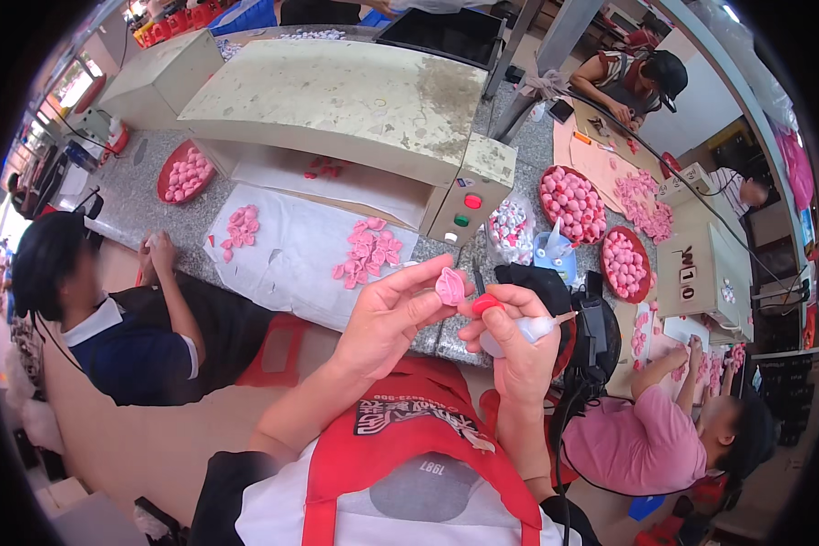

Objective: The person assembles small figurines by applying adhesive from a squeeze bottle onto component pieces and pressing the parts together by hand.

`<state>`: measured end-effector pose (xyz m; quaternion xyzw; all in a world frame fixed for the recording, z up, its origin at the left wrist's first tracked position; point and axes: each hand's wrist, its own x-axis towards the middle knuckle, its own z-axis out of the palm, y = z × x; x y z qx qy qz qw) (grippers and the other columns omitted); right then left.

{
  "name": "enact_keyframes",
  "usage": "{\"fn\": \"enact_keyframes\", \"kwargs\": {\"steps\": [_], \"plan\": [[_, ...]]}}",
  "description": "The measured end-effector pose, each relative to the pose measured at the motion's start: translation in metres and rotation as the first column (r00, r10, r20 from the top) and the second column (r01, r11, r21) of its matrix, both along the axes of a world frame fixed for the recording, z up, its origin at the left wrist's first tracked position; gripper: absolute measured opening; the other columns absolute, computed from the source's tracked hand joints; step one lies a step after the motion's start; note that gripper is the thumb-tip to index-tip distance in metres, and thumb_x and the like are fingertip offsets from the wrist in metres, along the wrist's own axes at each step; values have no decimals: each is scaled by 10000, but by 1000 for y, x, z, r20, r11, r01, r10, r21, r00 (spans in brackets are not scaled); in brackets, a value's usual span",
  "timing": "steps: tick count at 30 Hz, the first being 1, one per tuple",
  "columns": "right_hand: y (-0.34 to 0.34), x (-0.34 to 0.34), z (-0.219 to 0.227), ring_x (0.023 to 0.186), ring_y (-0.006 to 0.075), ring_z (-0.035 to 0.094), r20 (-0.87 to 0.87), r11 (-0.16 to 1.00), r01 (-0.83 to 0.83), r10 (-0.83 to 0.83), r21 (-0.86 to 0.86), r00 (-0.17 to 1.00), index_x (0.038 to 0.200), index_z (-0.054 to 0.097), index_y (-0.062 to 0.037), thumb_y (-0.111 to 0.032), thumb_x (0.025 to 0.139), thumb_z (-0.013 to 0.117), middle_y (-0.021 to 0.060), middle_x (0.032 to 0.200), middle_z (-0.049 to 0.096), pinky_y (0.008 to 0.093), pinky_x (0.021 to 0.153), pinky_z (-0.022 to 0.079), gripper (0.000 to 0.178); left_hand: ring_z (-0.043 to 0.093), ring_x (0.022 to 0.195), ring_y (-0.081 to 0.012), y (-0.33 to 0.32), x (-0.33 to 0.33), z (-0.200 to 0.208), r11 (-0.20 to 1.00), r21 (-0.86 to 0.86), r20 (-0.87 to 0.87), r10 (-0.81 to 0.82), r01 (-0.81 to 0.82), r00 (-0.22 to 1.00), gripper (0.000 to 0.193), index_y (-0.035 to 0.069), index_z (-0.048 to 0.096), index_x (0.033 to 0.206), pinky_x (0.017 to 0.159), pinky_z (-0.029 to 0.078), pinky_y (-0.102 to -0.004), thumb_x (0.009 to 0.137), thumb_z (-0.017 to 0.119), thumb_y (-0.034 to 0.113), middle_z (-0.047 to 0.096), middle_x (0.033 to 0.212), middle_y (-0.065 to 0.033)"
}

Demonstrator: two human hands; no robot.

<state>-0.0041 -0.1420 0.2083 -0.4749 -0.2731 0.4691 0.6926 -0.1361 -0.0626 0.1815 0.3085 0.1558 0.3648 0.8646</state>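
Pink petal-like piece (449,288) is pinched in my left hand (380,318), just beside the red piece (484,303) my right hand (520,359) grips. Squeeze bottle (538,328) looks tucked into that same hand, probably to keep it handy; hard to tell through this fisheye.

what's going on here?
The person's left hand holds a pink petal-like piece in its fingers. The right hand pinches a red piece close beside it, while also holding a whitish bottle, nozzle pointing right. Ahead, pink flower-like pieces lie in groups on a white sheet at the opening of a boxy machine.
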Motion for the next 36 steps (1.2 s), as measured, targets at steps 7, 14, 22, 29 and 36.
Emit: {"fn": "enact_keyframes", "kwargs": {"steps": [7, 14, 22, 29, 36], "plan": [[8, -7, -8, 646, 113, 567, 96, 995, 18, -28, 100, 995, 863, 595, 33, -66, 778, 612, 76, 770, 594, 219, 507, 490, 132, 515, 1010, -213, -14, 0, -6, 863, 440, -21, 286, -248, 958, 340, -55, 517, 1053, 869, 467, -336, 726, 593, -107, 472, 1054, -127], [4, 0, -9, 636, 78, 552, 33, 976, -206, 208, -69, 977, 878, 620, 5, -95, 773, 630, 41, 776, 597, 200, 490, 469, 146, 517, 957, -158, -10, -6, -14, 846, 486, -51, 277, -218, 960, 302, -38, 547, 969, 772, 501, -287, 687, 638, -96, 486, 981, -99], [6, 9, -2, 629, 51, 536, 335, 948, -281, 315, -148, 888, 854, 628, 10, -32, 718, 658, 17, 776, 599, 173, 530, 424, 146, 523, 810, -129, -4, -12, -11, 997, -35, -73, -78, 75, 994, 272, 19, 537, 888, 709, 451, -256, 670, 684, -48, 523, 895, -66], [7, 2, -8, 636, 51, 538, 446, 948, -239, 309, -208, 840, 815, 604, -6, -38, 678, 684, 18, 752, 596, 197, 554, 425, 161, 583, 837, -145, 6, -12, -27, 975, 219, -106, 51, -26, 993, 241, 4, 543, 914, 737, 480, -270, 707, 659, -43, 584, 879, -73], [30, 0, -9, 622, 59, 518, 696, 966, -204, 255, -158, 671, 819, 589, -7, -23, 640, 721, 17, 740, 583, 191, 552, 412, 223, 584, 825, -144, 21, -17, -15, 993, -58, -119, -107, 101, 987, 215, 8, 544, 875, 749, 482, -270, 702, 658, -51, 590, 859, -78]]}}
